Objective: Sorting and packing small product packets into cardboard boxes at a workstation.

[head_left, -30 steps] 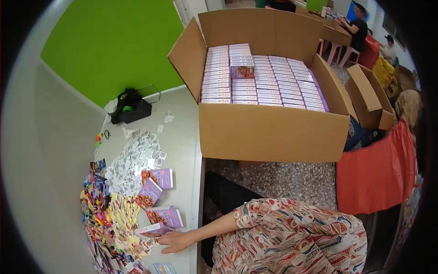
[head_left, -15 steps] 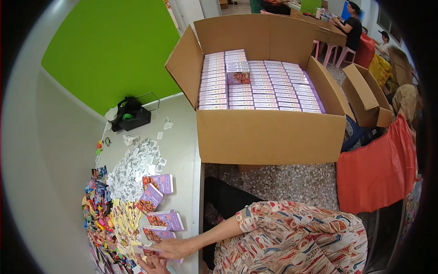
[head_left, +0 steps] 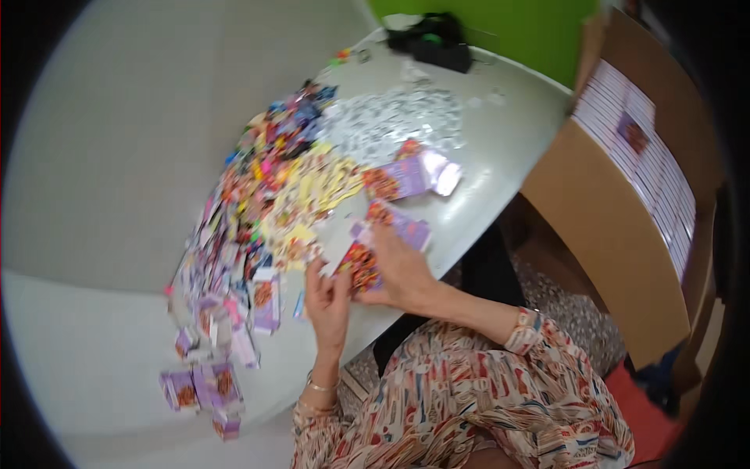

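My right hand (head_left: 405,273) is closed around a small purple box (head_left: 361,266) with a colourful food picture, held over the table's near edge. Beside that box is my left hand (head_left: 326,305), its thumb and forefinger apart and nothing plainly between them. Motion blur softens its fingertips. Just beyond my right hand lies another purple box (head_left: 412,228). Farther back, more purple boxes (head_left: 402,178) lie together, one with a shiny pale end. Yellow printed slips (head_left: 316,184) are heaped to the left of the boxes.
Small white packets (head_left: 391,121) are spread at the back, near a black tape dispenser (head_left: 441,55). Colourful small wrapped items (head_left: 266,160) line the wall side. Opened purple cartons (head_left: 207,383) lie near left. A large cardboard box (head_left: 601,227) packed with purple boxes stands right.
My view has swung left, bringing the table to the middle and the large carton to the right edge. Both hands now show fully, a purple box in the right one.
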The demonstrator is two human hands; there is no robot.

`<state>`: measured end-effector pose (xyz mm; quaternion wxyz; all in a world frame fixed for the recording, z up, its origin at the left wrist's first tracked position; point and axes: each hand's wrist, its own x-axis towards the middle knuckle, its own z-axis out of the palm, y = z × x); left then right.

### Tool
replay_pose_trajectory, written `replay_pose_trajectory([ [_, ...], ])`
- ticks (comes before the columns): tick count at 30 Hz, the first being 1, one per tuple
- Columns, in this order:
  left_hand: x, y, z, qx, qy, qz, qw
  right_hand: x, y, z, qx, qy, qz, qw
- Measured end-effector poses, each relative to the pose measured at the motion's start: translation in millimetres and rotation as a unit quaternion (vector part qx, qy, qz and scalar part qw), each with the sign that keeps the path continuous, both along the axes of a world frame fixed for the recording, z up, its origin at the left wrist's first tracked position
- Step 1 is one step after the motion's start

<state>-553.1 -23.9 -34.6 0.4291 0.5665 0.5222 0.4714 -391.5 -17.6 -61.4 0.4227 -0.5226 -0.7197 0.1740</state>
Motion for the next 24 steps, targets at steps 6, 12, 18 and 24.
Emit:
replay_pose_trajectory([
  [6, -2.1, -10.7, 5.9, 0.011, -0.046, -0.005, 0.999, 5.1, -3.7, 22.1, -0.132, 0.022, 0.042, 0.990],
  [12, 1.2, -14.2, 2.5, 0.031, -0.089, -0.039, 0.995, 15.2, 0.9, 24.1, -0.224, 0.076, 0.078, 0.968],
  [18, -12.9, -9.4, -15.1, -0.083, -0.150, -0.093, 0.981, 32.2, 4.0, 19.8, -0.222, 0.196, 0.199, 0.934],
  [24, -22.8, -7.8, -12.2, -0.120, -0.077, -0.171, 0.975, 42.7, 0.3, 18.0, -0.297, 0.238, 0.266, 0.886],
])
